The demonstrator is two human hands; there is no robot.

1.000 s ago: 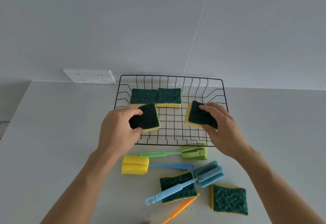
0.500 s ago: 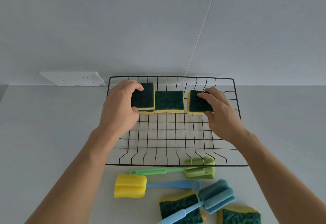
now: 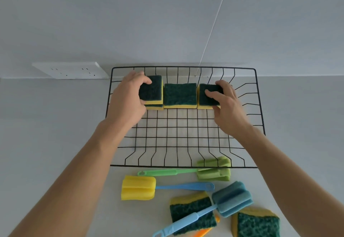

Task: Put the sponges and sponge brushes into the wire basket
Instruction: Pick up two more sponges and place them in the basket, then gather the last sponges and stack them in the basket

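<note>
Head view: both hands have carried sponges to the wire basket's [image 3: 183,68] far row — left hand [image 3: 128,98] clamps one sponge [image 3: 151,90] atop another, right hand [image 3: 226,106] grips its sponge [image 3: 209,95] beside the middle one [image 3: 180,94] — brushes wait outside.

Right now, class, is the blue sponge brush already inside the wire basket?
No, the blue sponge brush lies on the counter in front of the wire basket, across a sponge.

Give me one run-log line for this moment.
phase: placing | left hand: sponge onto stack | right hand: sponge at back row | wire basket: four sponges | outside: three brushes, two sponges
</note>
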